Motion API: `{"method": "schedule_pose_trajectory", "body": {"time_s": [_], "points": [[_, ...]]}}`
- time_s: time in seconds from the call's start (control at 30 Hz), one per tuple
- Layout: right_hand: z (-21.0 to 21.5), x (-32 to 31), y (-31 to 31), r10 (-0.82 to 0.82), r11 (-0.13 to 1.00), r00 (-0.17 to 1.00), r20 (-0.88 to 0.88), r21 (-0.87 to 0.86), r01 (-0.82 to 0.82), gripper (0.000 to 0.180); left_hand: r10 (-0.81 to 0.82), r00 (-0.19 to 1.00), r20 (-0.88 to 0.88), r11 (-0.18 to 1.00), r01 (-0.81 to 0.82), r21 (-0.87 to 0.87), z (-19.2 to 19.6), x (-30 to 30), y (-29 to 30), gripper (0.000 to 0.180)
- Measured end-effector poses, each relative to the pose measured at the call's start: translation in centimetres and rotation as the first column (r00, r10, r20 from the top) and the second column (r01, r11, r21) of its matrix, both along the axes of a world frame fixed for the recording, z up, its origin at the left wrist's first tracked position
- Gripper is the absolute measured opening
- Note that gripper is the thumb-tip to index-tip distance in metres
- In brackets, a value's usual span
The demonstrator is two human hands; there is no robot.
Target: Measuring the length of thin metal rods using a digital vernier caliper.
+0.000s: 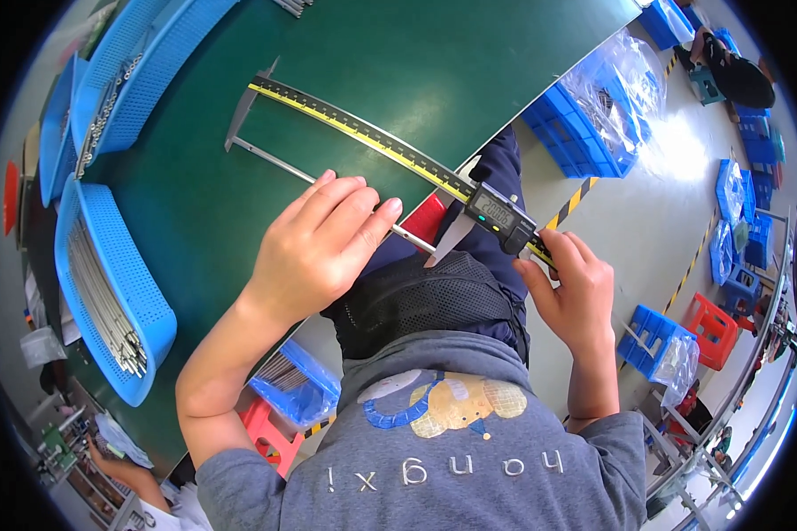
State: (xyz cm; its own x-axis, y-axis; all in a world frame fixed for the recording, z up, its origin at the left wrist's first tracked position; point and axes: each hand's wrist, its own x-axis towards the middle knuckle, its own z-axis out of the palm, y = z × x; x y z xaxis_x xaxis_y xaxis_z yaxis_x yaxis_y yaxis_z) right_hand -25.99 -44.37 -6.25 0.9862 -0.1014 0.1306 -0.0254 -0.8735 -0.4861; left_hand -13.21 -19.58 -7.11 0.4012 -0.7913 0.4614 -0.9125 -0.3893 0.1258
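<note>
A long digital caliper lies slantwise over the green table and past its edge. Between its jaws spans a thin metal rod, its far end at the fixed jaw and its near end at the sliding jaw. My left hand is closed around the middle of the rod, which passes beneath the fingers. With thumb and fingers, my right hand pinches the caliper beside its display, at the end of the beam.
Blue baskets of metal rods stand along the table's left side. Blue crates with plastic wrap sit on the floor at right, near a red stool. Another person's arm shows at lower left.
</note>
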Motion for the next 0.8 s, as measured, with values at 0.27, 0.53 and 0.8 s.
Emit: {"method": "schedule_pose_trajectory", "body": {"time_s": [0.27, 0.53, 0.8], "points": [[-0.06, 0.08, -0.01, 0.007, 0.999, 1.0, -0.019, -0.033, -0.007, 0.029, -0.021, 1.0, 0.005, 1.0, 0.021, -0.009, 0.34, 0.46, 0.31, 0.028], [-0.35, -0.1, 0.14, 0.006, 0.999, 1.0, -0.01, -0.037, -0.006, 0.035, -0.009, 0.999, -0.05, 1.0, 0.008, -0.023, 0.39, 0.75, 0.64, 0.036], [0.14, 0.11, 0.21, 0.013, 0.999, 0.999, -0.033, -0.038, -0.014, 0.042, -0.008, 0.997, -0.076, 0.999, 0.005, -0.037, 0.34, 0.86, 0.55, 0.034]]}}
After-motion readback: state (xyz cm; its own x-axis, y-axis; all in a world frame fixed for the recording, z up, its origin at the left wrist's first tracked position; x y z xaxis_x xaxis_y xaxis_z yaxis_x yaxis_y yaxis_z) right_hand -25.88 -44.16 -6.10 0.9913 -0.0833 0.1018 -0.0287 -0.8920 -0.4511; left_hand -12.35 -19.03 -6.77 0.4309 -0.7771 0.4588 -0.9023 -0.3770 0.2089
